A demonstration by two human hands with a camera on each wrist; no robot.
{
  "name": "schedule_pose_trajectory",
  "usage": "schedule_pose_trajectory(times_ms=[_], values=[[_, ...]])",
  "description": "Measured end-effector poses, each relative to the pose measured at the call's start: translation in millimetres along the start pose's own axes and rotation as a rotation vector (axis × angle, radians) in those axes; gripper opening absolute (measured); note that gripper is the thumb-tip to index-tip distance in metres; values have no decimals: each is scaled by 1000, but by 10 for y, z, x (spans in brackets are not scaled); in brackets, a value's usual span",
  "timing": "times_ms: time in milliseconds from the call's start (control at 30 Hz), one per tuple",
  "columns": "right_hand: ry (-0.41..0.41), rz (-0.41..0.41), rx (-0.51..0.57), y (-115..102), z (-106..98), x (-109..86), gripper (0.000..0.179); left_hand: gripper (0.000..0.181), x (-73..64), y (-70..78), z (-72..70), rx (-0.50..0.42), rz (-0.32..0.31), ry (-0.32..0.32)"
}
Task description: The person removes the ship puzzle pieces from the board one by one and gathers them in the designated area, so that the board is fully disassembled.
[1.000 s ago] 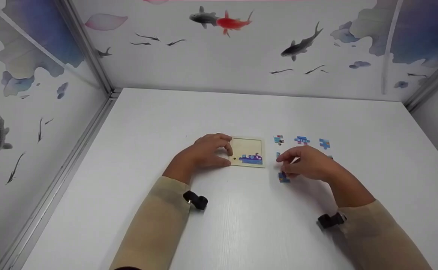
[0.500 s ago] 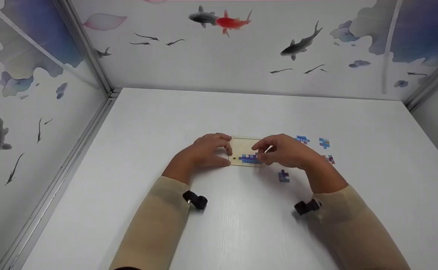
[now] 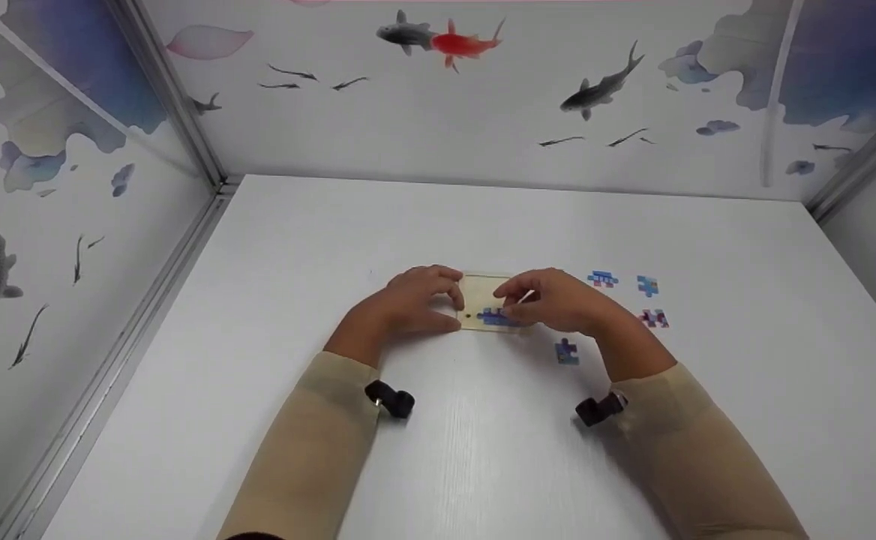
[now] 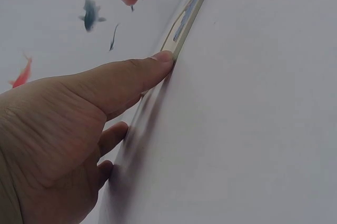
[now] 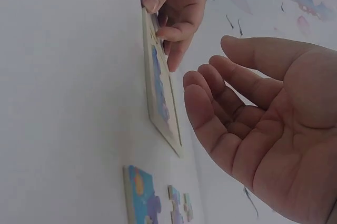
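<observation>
A shallow wooden puzzle board (image 3: 481, 291) lies on the table, with joined blue and purple pieces (image 3: 492, 318) along its near edge. My left hand (image 3: 424, 301) holds the board's left side, thumb (image 4: 158, 61) at the near corner and fingers toward the far corner. Over the board's right part hovers my right hand (image 3: 558, 300), its fingers loosely bent. In the right wrist view the right hand (image 5: 274, 108) has its thumb apart from the fingers, and no piece shows between them. The right hand hides part of the joined pieces in the head view.
Loose jigsaw pieces lie right of the board: one nearer me (image 3: 567, 352), others at the far side (image 3: 603, 279), far right (image 3: 648, 286) and right (image 3: 654, 319). White walls with painted fish (image 3: 599, 91) border the white table (image 3: 453, 435).
My right hand has moved left from among the loose pieces to above the board, then slightly farther left. My left hand has stayed at the board's left side.
</observation>
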State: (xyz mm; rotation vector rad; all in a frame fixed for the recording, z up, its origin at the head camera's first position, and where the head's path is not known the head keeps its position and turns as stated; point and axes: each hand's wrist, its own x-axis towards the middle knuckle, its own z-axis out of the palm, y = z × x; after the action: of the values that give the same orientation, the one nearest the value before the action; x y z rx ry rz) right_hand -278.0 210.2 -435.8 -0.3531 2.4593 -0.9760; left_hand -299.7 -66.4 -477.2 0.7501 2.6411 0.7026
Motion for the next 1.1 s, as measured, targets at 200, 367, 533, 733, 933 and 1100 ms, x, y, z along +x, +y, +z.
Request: schedule_pose_trajectory(times_ms=[200,367,533,733,933,1100], values=[[-25,36,-36,114,44,66,35,18,-7,11,-6,8,2,-1],[-43,47,-83,133,73,75,38,18,-15,9,-3,7,0,9],[-54,48,-109,135,85,75,39,18,-22,5,1,1,-2,10],[-64,26,-172,143,86,84,40,17,-24,10,-1,3,-4,7],[-59,31,-200,134,94,85,39,18,-26,4,-12,1,14,8],[-47,42,-183,126,98,81,36,20,-23,-2,-20,8,33,8]])
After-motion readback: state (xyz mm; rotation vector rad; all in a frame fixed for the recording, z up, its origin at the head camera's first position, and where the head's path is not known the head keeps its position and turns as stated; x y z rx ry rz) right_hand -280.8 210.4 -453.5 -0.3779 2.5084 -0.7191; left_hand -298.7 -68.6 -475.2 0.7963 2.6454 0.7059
